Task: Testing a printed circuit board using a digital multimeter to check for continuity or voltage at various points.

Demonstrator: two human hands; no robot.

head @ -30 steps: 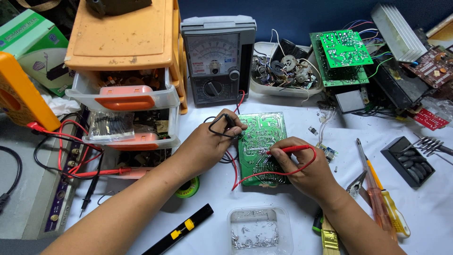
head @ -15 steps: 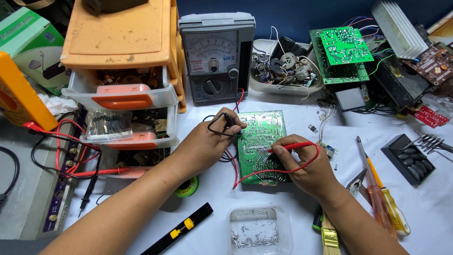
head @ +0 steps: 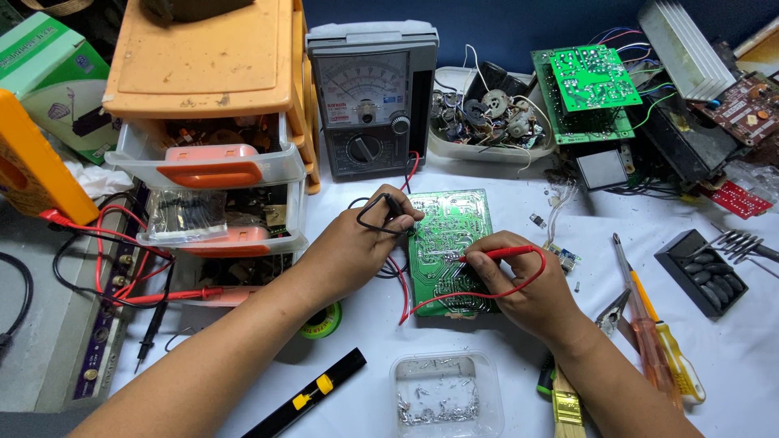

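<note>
A green circuit board (head: 449,237) lies solder side up on the white table. My left hand (head: 357,247) grips a black test probe (head: 396,212) whose tip touches the board's left edge. My right hand (head: 519,284) pinches a red test probe (head: 495,254) and presses its tip onto the board's middle. Red and black leads run from both probes up to a grey analog multimeter (head: 371,101) standing behind the board.
An orange drawer cabinet (head: 207,122) with open drawers stands at left. A tray of parts (head: 487,118) and more green boards (head: 592,81) sit at the back. Screwdrivers (head: 649,324), pliers, a brush, a clear box of solder bits (head: 446,393) and a tape roll (head: 324,323) lie near.
The red probe tip has shifted slightly on the board under my right hand. My left hand stays in place with the black probe.
</note>
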